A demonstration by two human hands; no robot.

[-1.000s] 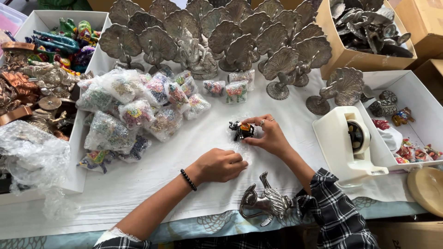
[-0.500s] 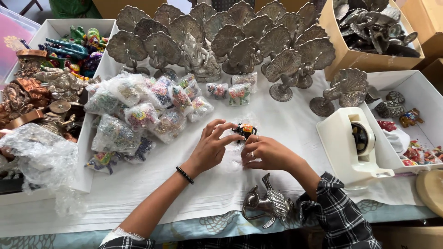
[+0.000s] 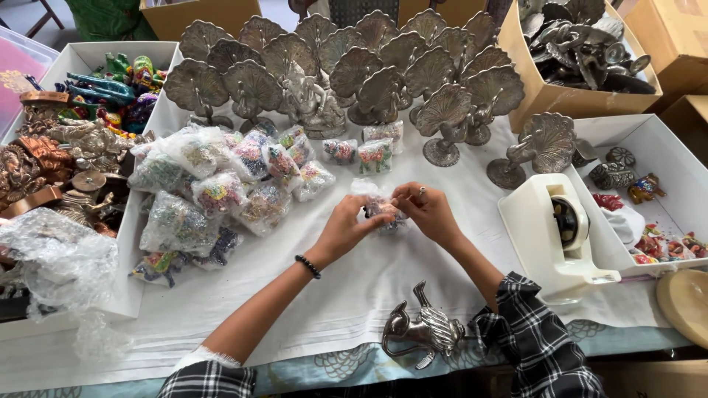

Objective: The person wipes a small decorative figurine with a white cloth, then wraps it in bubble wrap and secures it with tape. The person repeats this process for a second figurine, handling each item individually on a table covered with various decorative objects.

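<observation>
Clear wrap was held partly closed around a small painted figurine (image 3: 383, 212) by the left hand (image 3: 345, 230) and right hand (image 3: 428, 212) mid-table, with wrapped pieces (image 3: 221, 193) already piled left, sealing undone.

Both forearms reached forward and angled inward. The left hand (image 3: 345, 230) and right hand (image 3: 428, 211) met at the fingertips, fingers curled in a pinch.

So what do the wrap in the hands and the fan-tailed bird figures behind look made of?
The wrap, pinched between the left hand and right hand, looks like thin clear plastic: crinkled and see-through. The bird figures look like cast metal, with a dull grey, faintly shiny finish.
</observation>
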